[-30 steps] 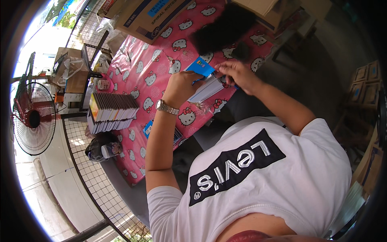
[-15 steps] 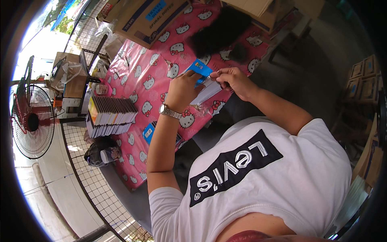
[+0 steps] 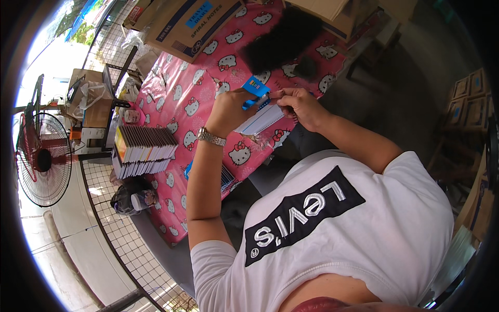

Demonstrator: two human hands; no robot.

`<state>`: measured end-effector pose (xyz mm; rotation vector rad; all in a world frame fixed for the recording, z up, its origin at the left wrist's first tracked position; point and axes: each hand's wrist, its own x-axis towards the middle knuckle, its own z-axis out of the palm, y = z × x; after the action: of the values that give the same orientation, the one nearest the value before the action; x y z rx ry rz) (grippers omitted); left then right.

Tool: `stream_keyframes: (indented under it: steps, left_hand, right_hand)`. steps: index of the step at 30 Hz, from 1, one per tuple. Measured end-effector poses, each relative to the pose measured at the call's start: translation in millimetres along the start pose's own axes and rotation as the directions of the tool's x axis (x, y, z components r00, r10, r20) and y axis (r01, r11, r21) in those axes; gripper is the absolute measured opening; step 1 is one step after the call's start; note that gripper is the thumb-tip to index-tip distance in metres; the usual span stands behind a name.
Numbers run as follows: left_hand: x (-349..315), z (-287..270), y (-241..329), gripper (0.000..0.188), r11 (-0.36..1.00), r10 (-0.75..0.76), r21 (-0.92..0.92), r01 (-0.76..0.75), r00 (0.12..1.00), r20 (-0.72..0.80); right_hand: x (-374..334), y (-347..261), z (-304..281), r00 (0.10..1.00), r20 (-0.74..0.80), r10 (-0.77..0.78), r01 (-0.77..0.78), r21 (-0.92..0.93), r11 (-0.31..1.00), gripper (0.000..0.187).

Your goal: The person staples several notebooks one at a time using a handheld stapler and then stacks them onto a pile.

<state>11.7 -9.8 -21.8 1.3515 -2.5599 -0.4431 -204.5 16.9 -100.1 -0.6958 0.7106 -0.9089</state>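
Gripping a curved blue cover beside punched paper, the left hand neighbours the right hand, whose grasp is unclear.

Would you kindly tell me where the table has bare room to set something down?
The widest free patch of pink tablecloth lies between the notebook stack and the left hand; another lies between the carton and the blue cover. It's crowded around the right hand and white pages.

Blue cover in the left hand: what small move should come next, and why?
Perhaps the right hand should press along the edge of the blue cover while the left hand steadies it: the cover is bent up in the left hand, and the right fingers are at that edge, though whether they grip it is unclear.
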Motion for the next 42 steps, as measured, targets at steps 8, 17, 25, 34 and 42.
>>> stream_keyframes:
  steps: [8, 17, 25, 34, 42]
  left_hand:
    - [-1, 1, 7, 0.025, 0.990, -0.002, 0.141, 0.012, 0.998, -0.069]
    - [-9, -32, 45, 0.029, 0.769, -0.093, 0.554, 0.320, 0.913, -0.398]
    - [-22, 15, 32, 0.023, 0.865, -0.253, 0.283, 0.414, 0.847, -0.467]
    - [-15, 7, 42, 0.021, 0.843, -0.203, 0.392, 0.369, 0.892, -0.403]
    - [-17, 17, 18, 0.027, 0.944, -0.128, 0.233, 0.235, 0.908, -0.399]
  right_hand:
    - [40, -7, 4, 0.533, 0.315, -0.785, 0.630, -0.767, 0.121, 0.034]
    - [64, -57, 39, 0.806, 0.336, -0.487, 0.566, -0.680, 0.466, 0.026]
    - [32, -11, 20, 0.801, 0.203, -0.564, 0.513, -0.719, 0.469, 0.046]
    - [25, -8, 20, 0.740, 0.144, -0.657, 0.520, -0.742, 0.423, 0.064]
    - [31, -27, 23, 0.901, 0.337, -0.272, 0.433, -0.697, 0.571, 0.069]
